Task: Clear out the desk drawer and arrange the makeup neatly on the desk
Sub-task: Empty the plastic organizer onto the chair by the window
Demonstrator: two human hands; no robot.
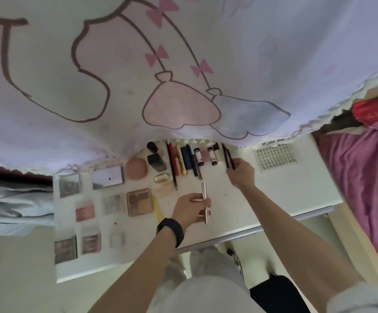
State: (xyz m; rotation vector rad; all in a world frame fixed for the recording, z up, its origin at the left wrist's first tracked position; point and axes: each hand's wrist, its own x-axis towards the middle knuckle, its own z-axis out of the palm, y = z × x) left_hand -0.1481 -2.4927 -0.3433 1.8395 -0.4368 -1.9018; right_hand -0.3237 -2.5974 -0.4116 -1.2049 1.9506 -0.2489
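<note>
Makeup lies in ordered groups on a white desk. Along the far edge runs a row of pencils, tubes and small bottles set side by side, with a dark bottle and a round pink compact at its left end. Nearer and to the left, square palettes sit in loose rows, well apart from one another, and a yellow stick lies just beside the brown one. The left hand, with a black wristband on its wrist, has its fingers curled round a silver tube and holds it upright over the middle of the desk. The right hand reaches to the right end of the far row and pinches two thin dark pencils between thumb and fingers. A pale cloth printed with pink bows and brown outlines hangs over the back of the desk. A patterned white panel lies on the desk's right part. Purple bedding fills the right side of the room, and grey-blue fabric is bunched at the left.
</note>
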